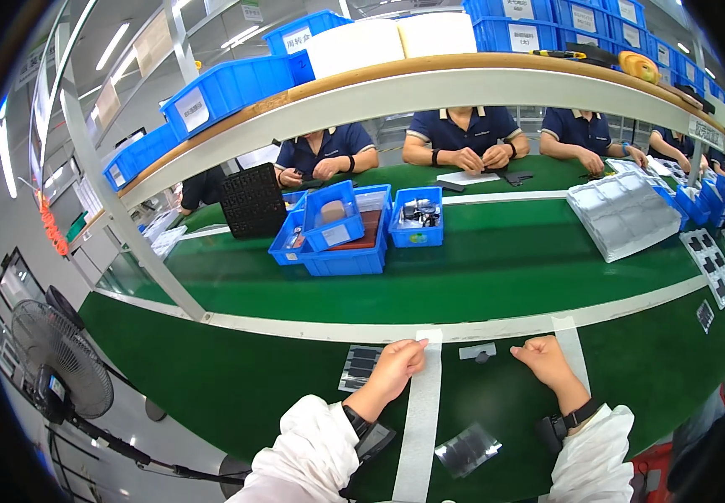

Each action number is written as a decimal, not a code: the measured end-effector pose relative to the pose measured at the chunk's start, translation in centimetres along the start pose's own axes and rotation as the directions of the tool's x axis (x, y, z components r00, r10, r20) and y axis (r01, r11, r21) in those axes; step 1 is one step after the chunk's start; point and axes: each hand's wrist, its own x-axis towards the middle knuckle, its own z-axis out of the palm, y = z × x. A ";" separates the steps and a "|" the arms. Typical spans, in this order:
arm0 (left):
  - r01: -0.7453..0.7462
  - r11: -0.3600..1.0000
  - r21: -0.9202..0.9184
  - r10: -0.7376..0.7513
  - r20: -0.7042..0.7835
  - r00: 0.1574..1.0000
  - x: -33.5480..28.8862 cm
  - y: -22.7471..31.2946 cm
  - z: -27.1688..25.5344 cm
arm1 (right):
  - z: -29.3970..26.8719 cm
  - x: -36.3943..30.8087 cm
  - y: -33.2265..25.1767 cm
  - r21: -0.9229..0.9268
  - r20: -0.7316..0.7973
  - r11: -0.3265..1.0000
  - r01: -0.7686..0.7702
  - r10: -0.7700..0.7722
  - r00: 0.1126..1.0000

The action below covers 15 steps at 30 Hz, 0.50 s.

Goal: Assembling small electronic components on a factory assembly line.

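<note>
My left hand (397, 366) is closed, fingers curled, its thumb side over the upper end of a white strip (425, 402) on the green table. Whatever it pinches, if anything, is hidden. My right hand (544, 362) is also closed, thumb against the curled fingers, close to a second white strip (574, 356); I cannot see anything in its grip. Between the hands lies a small pale rectangular piece (471, 352) with a dark bit (484, 358) at its lower edge. Beside my left wrist is a clear sheet with dark rectangular pieces (360, 369). A shiny clear packet with dark contents (467, 450) lies nearer me.
A white rail (337, 329) crosses the table beyond my hands. Past it stand blue bins (345, 261), a black tray (252, 201) and a silvery wrapped stack (622, 214). A shelf (463, 80) spans above. Several people sit opposite. A fan (60, 360) stands left.
</note>
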 end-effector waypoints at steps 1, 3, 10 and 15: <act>0.001 1.000 -0.002 -0.001 0.006 1.000 0.2 0.0 0.0 | 0.0 0.0 0.0 -0.003 0.001 1.000 0.006 -0.006 1.000; -0.002 1.000 -0.002 0.002 0.019 1.000 0.3 0.1 0.1 | -0.1 0.1 0.0 -0.007 0.009 1.000 0.018 -0.017 1.000; -0.002 0.999 0.040 0.000 0.046 0.999 0.5 0.3 0.0 | 0.0 0.1 -0.1 -0.020 -0.002 1.000 0.022 -0.022 1.000; -0.007 1.000 0.007 0.006 0.026 1.000 0.4 -0.1 -0.1 | 0.0 0.1 -0.2 -0.002 0.003 1.000 -0.004 0.004 1.000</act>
